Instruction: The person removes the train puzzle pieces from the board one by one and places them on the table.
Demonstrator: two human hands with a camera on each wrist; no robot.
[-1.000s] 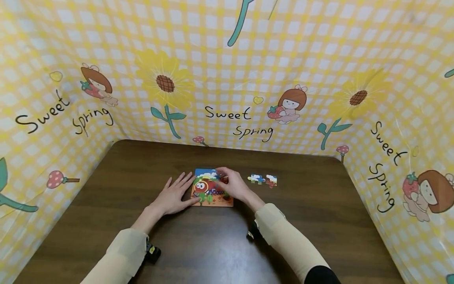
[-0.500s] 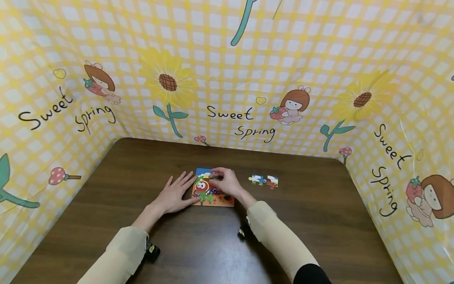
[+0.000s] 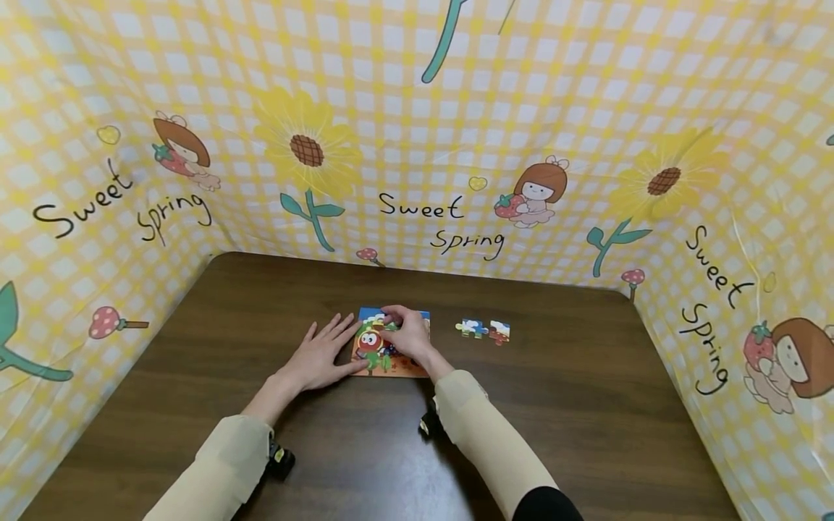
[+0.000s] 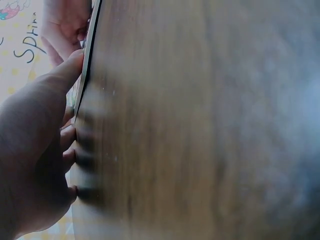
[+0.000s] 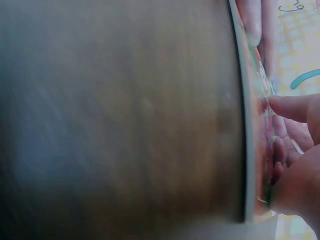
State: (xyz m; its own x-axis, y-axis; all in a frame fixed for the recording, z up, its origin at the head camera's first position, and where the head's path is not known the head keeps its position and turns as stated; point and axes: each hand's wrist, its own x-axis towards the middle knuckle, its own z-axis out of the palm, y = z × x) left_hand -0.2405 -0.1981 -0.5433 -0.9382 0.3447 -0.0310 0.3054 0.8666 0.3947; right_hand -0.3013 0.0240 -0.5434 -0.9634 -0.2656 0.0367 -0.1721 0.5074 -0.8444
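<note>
A colourful jigsaw puzzle (image 3: 373,363) in a thin flat board lies on the brown table; a red cartoon face with big eyes shows on it. My left hand (image 3: 317,358) rests flat beside it, fingers spread, with the fingertips at its left edge and the thumb on its lower left corner. Over the puzzle's upper middle, my right hand (image 3: 409,334) pinches a puzzle piece between curved thumb and fingers; the hand largely hides the piece. In the right wrist view, the right thumb (image 5: 292,107) touches the puzzle's surface. Much of the puzzle's right half is covered.
Two loose puzzle pieces lie on the table to the right of the board: a blue and white one (image 3: 472,328) and a red and white one (image 3: 499,332). Yellow checked cloth (image 3: 417,145) walls the table at the back and both sides.
My right hand has moved left across the puzzle, from its upper right part to its upper middle. The left hand and the two loose pieces have stayed in place.
</note>
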